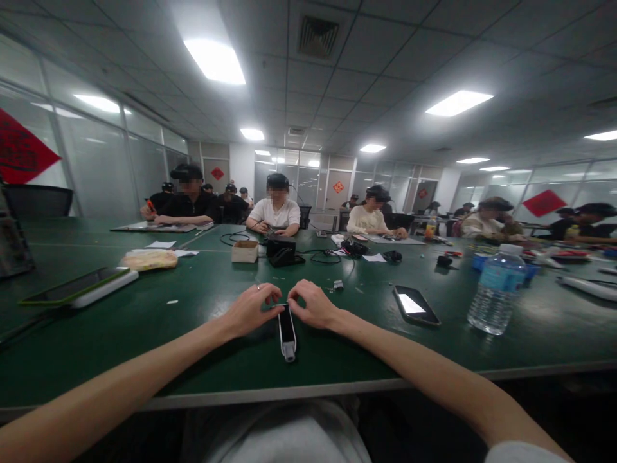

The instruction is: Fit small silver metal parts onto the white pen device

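Note:
A slim white handheld device (287, 325) with a long black screen lies on the green table in front of me, its narrow tip towards me. My left hand (254, 310) is at its far left corner, thumb and fingers curled together, with a ring on one finger. On the other side, my right hand (314, 305) has thumb and index finger pinched close to the same far end. The fingertips nearly meet there. Whatever they grip is too small or too hidden to make out. A small silvery piece (338, 285) lies beyond my right hand.
At the right are a phone (416, 305) with a lit screen and a water bottle (498, 289). A green-edged tablet-like device (77, 285) lies left. Ahead are a small box (245, 251), a black stand (282, 250) and cables (324, 256). Several people sit across the table.

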Tool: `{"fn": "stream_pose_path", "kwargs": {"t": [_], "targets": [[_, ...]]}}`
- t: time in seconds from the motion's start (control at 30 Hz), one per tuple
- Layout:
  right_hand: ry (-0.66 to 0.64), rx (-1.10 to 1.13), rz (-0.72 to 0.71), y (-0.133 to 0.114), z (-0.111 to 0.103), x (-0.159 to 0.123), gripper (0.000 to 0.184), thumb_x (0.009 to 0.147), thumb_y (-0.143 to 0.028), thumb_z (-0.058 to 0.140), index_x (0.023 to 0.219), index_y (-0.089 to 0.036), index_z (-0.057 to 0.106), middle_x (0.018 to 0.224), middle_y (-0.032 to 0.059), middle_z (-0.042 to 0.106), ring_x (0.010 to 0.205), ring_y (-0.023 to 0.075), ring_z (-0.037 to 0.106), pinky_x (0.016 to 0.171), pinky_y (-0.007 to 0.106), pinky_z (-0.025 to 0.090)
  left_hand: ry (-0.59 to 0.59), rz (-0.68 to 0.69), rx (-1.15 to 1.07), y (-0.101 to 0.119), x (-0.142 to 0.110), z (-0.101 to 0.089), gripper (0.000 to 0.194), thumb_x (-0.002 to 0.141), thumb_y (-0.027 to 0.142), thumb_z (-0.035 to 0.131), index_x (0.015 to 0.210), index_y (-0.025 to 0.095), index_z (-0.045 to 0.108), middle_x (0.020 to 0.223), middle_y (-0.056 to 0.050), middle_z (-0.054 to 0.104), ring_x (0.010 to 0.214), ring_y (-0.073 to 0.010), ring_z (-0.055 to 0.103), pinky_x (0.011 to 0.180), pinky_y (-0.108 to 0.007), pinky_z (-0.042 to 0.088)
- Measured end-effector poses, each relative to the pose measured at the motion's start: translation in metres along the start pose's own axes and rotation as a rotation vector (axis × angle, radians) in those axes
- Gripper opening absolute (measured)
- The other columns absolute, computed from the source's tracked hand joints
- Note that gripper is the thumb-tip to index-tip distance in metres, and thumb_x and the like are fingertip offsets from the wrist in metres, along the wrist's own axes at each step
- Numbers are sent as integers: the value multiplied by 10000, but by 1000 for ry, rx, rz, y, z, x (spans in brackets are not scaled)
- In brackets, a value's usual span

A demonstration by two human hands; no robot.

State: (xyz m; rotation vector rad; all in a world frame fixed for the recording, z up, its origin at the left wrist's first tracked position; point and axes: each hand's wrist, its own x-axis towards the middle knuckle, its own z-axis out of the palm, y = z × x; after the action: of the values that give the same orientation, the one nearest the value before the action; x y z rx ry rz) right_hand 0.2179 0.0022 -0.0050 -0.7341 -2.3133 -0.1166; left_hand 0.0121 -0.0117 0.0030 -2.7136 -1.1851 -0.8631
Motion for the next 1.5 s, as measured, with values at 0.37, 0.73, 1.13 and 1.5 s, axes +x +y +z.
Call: {"fn": "stream_pose_path", "kwargs": {"t": [0.37,0.73,1.13,1.5], "targets": [[8,103,37,-10,7,0,45,816,-135,527,794,-167,550,793,34,591,775,162,525,745,296,408,12,111,42,-3,-1,7,48,851,225,576,882,196,553,833,1,642,769,-144,602,760,-273,433],[-13,80,35,-9,9,1,41,817,-142,531,799,-171,552,800,31,597,770,156,521,745,292,404,14,119,62,-1,-1,7,58,831,201,556,879,197,588,828,-9,662,762,-145,604,777,-276,445],[-47,-89,-68,30,-10,-1,74,843,-176,524,806,-150,583,815,50,620,771,158,516,756,299,379,-16,82,-66,-21,-2,-11,116,806,243,549,876,180,618,851,-21,600,743,-135,563,690,-237,450],[-285,-152,-100,31,-8,-4,103,809,-203,578,859,-140,643,859,58,642,814,167,548,752,288,373,-186,5,-106,-25,-3,-13,160,809,311,549,854,170,609,786,-5,624,698,-132,572,662,-232,441]]}}
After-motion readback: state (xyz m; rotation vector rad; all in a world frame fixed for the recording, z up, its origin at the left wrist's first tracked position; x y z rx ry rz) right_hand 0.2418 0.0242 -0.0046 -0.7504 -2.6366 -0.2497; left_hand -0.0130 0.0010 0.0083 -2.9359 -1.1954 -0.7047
